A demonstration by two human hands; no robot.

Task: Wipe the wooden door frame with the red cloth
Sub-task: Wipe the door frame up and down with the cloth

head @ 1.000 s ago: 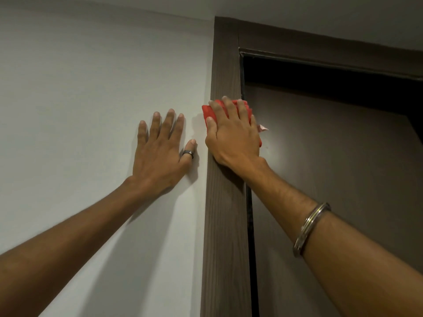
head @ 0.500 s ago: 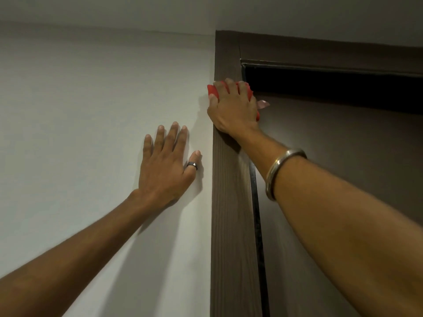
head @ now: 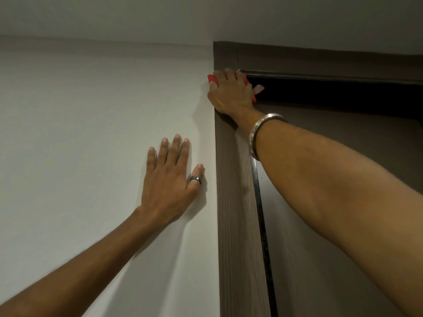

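White wall (head: pixel 91 133) under left hand (head: pixel 170 179) (flat, empty), right hand (head: pixel 231 92) flat over red cloth (head: pixel 211 78) on wooden door frame (head: pixel 235 213).

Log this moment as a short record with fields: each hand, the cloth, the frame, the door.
right hand: pressed flat over the red cloth, near the frame's top left corner
red cloth: mostly hidden under the hand, edges showing at both sides
left hand: open, fingers spread, flat on the white wall beside the frame
wooden door frame: brown vertical post meeting the top piece
door: brown, right of the post; dark gap above it
worn items: bracelet on right wrist, ring on left thumb
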